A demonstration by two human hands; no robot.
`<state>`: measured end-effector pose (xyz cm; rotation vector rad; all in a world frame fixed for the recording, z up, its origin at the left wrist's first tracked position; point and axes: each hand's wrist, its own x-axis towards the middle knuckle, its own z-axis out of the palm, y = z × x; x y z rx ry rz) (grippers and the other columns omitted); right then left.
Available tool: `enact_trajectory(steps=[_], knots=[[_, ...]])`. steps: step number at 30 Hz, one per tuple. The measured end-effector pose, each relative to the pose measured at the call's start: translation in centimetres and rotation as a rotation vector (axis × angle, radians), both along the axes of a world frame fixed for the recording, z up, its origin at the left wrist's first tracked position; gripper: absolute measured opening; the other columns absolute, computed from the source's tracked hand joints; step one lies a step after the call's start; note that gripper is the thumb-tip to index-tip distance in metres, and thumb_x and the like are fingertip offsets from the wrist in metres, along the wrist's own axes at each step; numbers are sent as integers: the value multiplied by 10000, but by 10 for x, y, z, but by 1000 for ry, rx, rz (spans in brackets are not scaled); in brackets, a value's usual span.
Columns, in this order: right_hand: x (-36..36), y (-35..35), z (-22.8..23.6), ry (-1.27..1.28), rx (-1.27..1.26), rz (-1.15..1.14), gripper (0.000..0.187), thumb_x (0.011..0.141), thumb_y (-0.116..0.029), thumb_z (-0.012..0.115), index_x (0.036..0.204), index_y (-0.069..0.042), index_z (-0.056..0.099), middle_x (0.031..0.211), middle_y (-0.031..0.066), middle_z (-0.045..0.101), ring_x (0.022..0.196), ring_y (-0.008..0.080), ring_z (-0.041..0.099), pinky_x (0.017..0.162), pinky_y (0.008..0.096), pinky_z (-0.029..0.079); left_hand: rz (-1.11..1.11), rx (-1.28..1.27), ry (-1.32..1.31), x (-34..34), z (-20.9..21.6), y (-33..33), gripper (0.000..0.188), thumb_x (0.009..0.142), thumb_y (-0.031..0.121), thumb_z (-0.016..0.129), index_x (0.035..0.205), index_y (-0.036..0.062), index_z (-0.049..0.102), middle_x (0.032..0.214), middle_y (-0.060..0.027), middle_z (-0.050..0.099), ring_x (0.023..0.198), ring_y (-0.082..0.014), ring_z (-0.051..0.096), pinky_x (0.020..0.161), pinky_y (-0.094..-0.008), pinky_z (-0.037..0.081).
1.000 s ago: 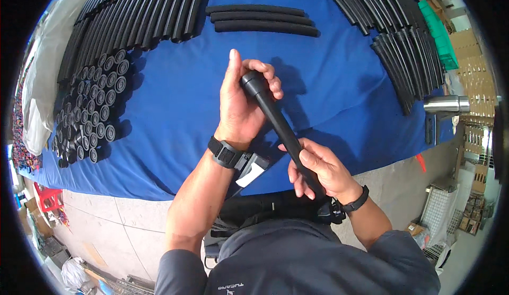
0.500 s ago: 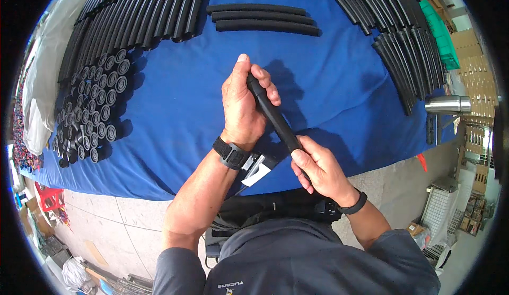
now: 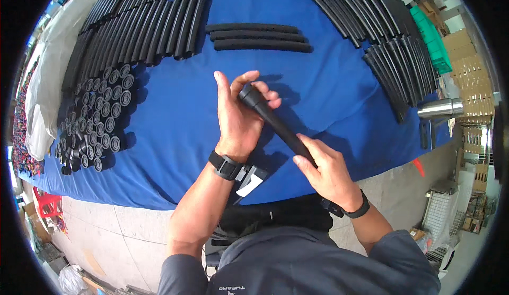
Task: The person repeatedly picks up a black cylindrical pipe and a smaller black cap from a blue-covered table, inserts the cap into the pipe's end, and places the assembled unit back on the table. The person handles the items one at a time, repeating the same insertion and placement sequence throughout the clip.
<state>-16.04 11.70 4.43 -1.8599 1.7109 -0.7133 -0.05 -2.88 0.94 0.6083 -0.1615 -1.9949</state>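
My right hand point(image 3: 331, 173) is closed around the lower part of a black tube point(image 3: 281, 127), which slants up and left above the blue cloth. A wider black cap point(image 3: 250, 94) sits on the tube's upper end. Beside that end, my left hand point(image 3: 238, 112) is open, its thumb stretched away and its fingers loosely bent behind the cap. Whether those fingers touch the cap I cannot tell. Beyond the hands, three black tubes point(image 3: 260, 37) lie crosswise on the cloth.
Rows of black tubes point(image 3: 154, 27) cover the far left of the blue cloth point(image 3: 175, 114), with several round black caps point(image 3: 101, 109) in front. Capped tubes point(image 3: 392, 56) fill the right side, near a metal cylinder point(image 3: 440, 108) and a green crate point(image 3: 430, 37).
My left hand has loosened from the tube's upper end, its thumb and fingers spreading apart, so the cap shows more fully. The right hand keeps its grip. The view has shifted slightly.
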Motion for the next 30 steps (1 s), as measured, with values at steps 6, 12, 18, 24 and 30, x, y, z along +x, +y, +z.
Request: enact_trajectory(steps=[6, 12, 18, 24, 30], knots=[[-12, 8, 8, -587, 624, -18, 523, 1000, -253, 670, 1422, -9, 481, 792, 25, 594, 576, 98, 593, 533, 282, 504, 20, -72, 85, 5, -13, -7, 546, 989, 637, 534, 855, 112, 602, 724, -14, 484, 634, -146, 469, 578, -291, 431], [4, 12, -7, -369, 265, 90, 504, 1023, -238, 617, 1431, -17, 423, 730, 247, 594, 690, 468, 639, 610, 456, 482, 85, -55, 6, 4, -11, -3, 508, 1013, 594, 531, 778, 144, 570, 656, 31, 445, 534, -106, 385, 489, -271, 324], [8, 15, -15, -273, 163, 93, 497, 1017, -229, 614, 1399, 19, 415, 760, 268, 628, 703, 480, 646, 588, 512, 472, 92, -36, -36, 6, -4, -3, 490, 1034, 566, 520, 770, 154, 540, 636, 35, 414, 512, -88, 351, 478, -261, 307], [0, 14, -2, -333, 315, 85, 490, 1023, -264, 628, 1401, 2, 462, 761, 200, 613, 660, 342, 653, 616, 398, 487, 27, -160, -25, 5, 1, -8, 539, 1033, 584, 503, 811, 101, 595, 672, -9, 481, 565, -135, 440, 528, -286, 380], [-24, 10, 11, -604, 499, -49, 416, 1054, -318, 587, 1330, -7, 583, 832, 35, 656, 656, 98, 624, 546, 260, 480, -46, -500, -563, 2, -3, -6, 330, 1024, 342, 607, 952, 24, 659, 836, -49, 635, 637, -110, 537, 556, -253, 428]])
